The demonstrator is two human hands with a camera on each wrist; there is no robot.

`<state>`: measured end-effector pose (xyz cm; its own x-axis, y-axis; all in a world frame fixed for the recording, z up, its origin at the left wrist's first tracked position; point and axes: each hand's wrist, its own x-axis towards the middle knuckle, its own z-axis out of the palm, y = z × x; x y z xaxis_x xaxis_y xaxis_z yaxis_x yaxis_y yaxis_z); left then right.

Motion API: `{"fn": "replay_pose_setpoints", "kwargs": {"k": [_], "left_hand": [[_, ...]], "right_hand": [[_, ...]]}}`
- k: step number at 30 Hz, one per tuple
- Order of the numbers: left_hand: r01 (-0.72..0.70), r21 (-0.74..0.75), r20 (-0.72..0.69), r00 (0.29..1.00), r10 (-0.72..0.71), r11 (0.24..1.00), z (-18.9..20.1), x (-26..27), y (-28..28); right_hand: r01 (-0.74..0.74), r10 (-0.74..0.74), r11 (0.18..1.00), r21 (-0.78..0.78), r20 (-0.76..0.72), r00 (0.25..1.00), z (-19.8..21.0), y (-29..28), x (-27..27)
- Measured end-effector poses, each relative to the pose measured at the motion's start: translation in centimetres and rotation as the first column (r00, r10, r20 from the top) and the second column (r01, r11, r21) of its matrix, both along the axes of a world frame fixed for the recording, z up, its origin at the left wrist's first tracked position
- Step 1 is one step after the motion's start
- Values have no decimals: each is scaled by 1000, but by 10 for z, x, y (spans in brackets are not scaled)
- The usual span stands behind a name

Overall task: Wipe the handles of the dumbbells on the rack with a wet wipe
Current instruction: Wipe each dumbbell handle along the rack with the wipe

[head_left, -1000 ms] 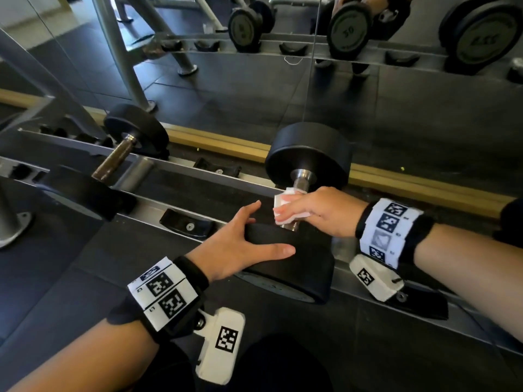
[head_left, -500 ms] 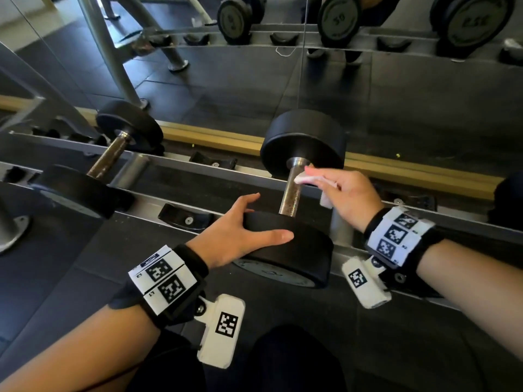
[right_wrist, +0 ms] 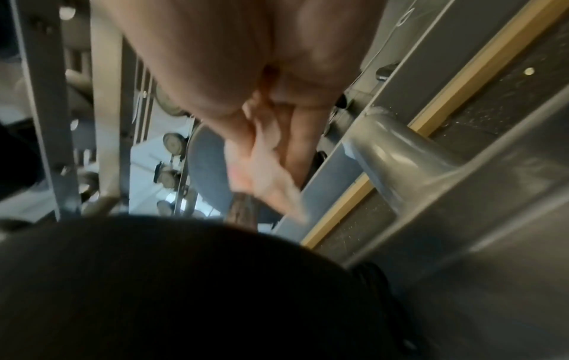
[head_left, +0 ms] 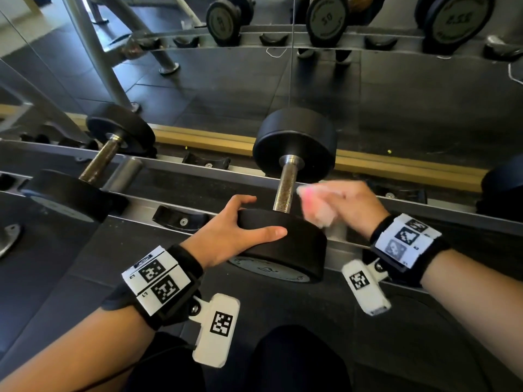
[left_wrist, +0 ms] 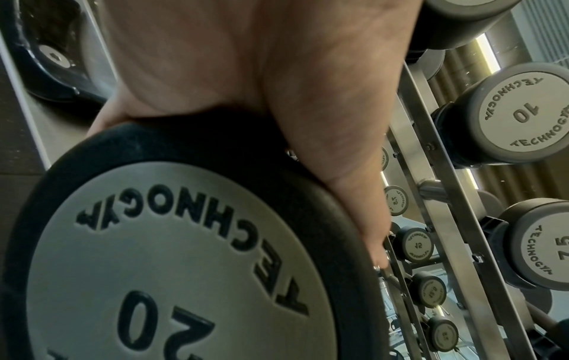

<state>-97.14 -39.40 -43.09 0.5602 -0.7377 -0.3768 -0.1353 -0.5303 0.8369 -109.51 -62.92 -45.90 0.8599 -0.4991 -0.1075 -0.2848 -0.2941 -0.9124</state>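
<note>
A black dumbbell lies across the rack; its steel handle (head_left: 285,190) is bare, and its near head (head_left: 285,244) faces me with a grey "20" plate (left_wrist: 172,255). My left hand (head_left: 235,230) holds that near head, thumb along the front rim and fingers over the top (left_wrist: 246,73). To the right of the handle and off it, my right hand (head_left: 343,203) is motion-blurred and pinches a pale wet wipe (head_left: 318,209). The right wrist view shows the blurred wipe (right_wrist: 270,182) hanging from my fingers above the dark head (right_wrist: 184,280).
A second dumbbell with a darker handle (head_left: 100,161) lies on the rack at the left. Empty black cradles (head_left: 178,220) sit on the steel rails (head_left: 198,172). A mirror behind reflects more dumbbells (head_left: 325,18). Another loaded rack (left_wrist: 523,114) stands beside my left hand.
My right hand slid the wipe up the handle, then came off it to the right and back toward me. The left hand has stayed on the near head.
</note>
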Motion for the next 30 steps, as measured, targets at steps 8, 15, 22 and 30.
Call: {"fn": "replay_pose_setpoints", "kwargs": {"k": [8,15,22,30], "left_hand": [[11,-3,-19,1000,-11,1000,2,0,1],[12,0,-38,999,-12,1000,0,1,3],[29,-7,-35,999,-30,1000,3,-1,3],[27,17,-6,1000,-27,999,1,1,4]], "right_hand": [[146,-137,982,-119,85,987,1,-2,33],[-159,162,979,130,-13,987,5,7,20],[-404,422,885,229,-32,906,-1,13,-4],[179,-215,929,323,80,973,-11,-23,24]]}}
